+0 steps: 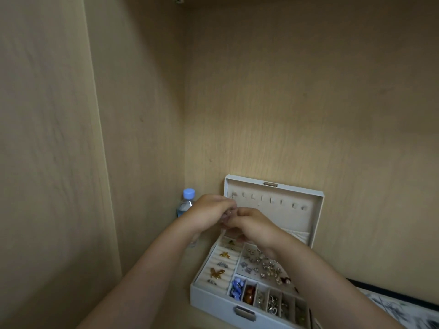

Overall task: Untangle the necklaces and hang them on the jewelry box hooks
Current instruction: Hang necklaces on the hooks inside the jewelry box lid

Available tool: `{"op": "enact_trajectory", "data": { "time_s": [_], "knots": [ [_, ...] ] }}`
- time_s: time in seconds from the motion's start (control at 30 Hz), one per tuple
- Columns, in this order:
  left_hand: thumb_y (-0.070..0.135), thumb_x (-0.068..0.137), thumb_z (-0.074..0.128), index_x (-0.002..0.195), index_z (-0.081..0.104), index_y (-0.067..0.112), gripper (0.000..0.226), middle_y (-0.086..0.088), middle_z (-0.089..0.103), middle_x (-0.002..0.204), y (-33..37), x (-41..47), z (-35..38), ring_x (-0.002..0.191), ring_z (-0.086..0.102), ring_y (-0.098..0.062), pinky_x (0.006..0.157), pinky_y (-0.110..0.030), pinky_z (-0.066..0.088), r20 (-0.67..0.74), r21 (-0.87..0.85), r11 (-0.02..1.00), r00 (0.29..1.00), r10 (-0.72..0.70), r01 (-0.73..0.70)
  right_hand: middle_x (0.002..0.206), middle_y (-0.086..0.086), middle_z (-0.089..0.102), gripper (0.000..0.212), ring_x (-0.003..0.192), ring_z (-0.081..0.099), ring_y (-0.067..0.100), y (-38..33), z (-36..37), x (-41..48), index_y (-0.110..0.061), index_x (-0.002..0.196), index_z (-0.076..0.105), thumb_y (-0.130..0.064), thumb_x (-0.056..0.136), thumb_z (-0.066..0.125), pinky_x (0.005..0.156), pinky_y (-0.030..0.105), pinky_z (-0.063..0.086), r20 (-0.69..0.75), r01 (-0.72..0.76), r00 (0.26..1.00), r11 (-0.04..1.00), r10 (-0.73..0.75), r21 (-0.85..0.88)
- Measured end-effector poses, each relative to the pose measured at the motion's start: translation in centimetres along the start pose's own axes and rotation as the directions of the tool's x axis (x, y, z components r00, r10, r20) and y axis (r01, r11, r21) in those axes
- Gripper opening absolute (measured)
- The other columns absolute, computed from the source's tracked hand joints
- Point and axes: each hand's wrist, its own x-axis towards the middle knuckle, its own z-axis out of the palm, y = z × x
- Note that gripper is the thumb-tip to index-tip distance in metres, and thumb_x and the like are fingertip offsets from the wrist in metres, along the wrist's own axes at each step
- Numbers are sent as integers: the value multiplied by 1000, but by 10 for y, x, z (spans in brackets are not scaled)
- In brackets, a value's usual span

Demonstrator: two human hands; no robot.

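Wooden nook (285,96): left hand (209,210) pinching necklace (228,213) partly hides water bottle (187,201)

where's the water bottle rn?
Head view: the water bottle stands in the back corner, left of the open jewelry box lid, partly hidden behind the left hand.

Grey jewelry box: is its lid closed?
No, the grey jewelry box has its lid standing upright, showing its row of hooks.
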Motion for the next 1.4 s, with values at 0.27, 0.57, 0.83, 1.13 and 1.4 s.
{"op": "enact_trajectory", "data": {
  "time_s": [0.27,0.57,0.83,1.13,1.4],
  "knots": [
    [11,95,50,106,68,22,23,7,67,106,-13,-7,6,103,62,-12,90,-26,49,-118,283,959,991,60,-25,75,13,69,21,73,58,20,-1,0,-13,1,90,74,-18,94,64,76,38,56,-67,9,998,990,-19,-144],
    [17,92,62,98,69,18,9,-2,70,74,-30,-15,23,60,59,-11,69,-29,48,49,119,990,996,75,-80,77,-3,75,20,78,69,9,-15,-19,-7,-20,76,77,-23,92,67,75,25,53,-139,131,965,866,-224,-482],
    [21,95,62,84,73,16,16,8,73,77,-29,-10,23,61,60,-9,69,-29,50,-70,47,991,989,127,-124,64,2,63,26,67,63,12,-3,-33,-11,-8,72,74,-21,89,58,67,27,50,-104,56,987,865,-124,-498],
    [22,90,68,103,73,19,14,6,73,84,-33,-6,18,82,67,-3,77,-17,49,-123,149,966,965,231,-213,49,-5,63,26,39,48,0,14,-13,-3,-9,65,75,-13,90,67,52,21,40,-236,140,951,960,-198,-243],
    [18,95,57,123,62,22,29,5,56,118,-65,5,18,100,60,-13,91,-33,51,-129,563,795,927,352,-224,78,-8,73,20,45,55,-9,-3,-26,28,-21,75,75,-15,92,66,61,21,45,-322,154,891,879,-321,-452]
  ]
}}
